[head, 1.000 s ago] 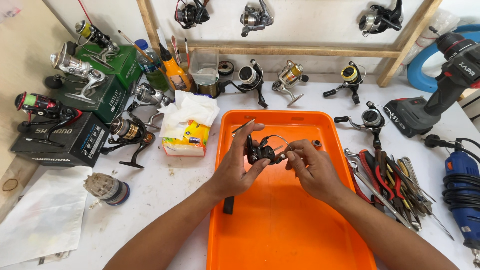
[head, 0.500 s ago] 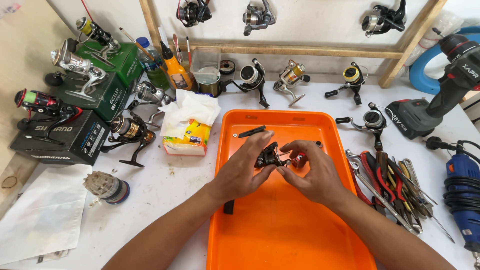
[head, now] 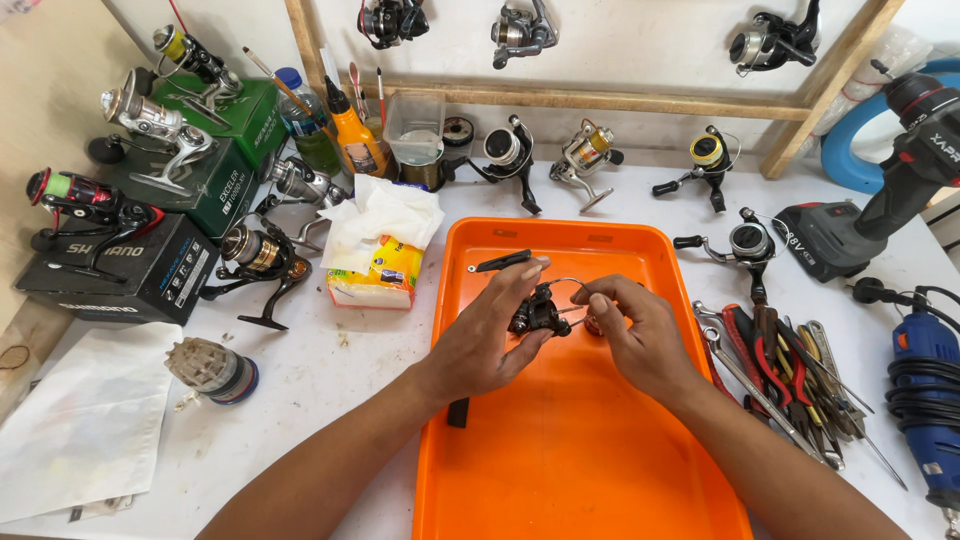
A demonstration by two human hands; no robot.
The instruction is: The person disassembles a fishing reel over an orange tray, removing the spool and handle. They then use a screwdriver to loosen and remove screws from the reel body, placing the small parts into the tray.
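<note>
Both hands over orange tray (head: 560, 470): left hand (head: 487, 335) fingers wrapped on dark spinning reel body (head: 538, 312), right hand (head: 640, 335) pinching its bail wire. Reel partly stripped, unfinished.

Left edge of tabletop (head: 330, 370): black rectangular box (head: 125, 270) with white lettering, lying flat, a fishing reel on top. Behind it, a dark green box (head: 215, 185) with pale lettering, also bearing a reel. A second green box (head: 250, 110) stands further back, against the wall, reel on top.

Left of the orange tray (head: 560, 470), just beside its upper left corner: soft tissue pack (head: 385, 270), yellow and white wrapper with red and orange print, white tissue bunched out of the top.

Back row: orange bottle (head: 358, 140) with a label patch; clear bottle (head: 300, 125), blue cap.

No screens or signs.
</note>
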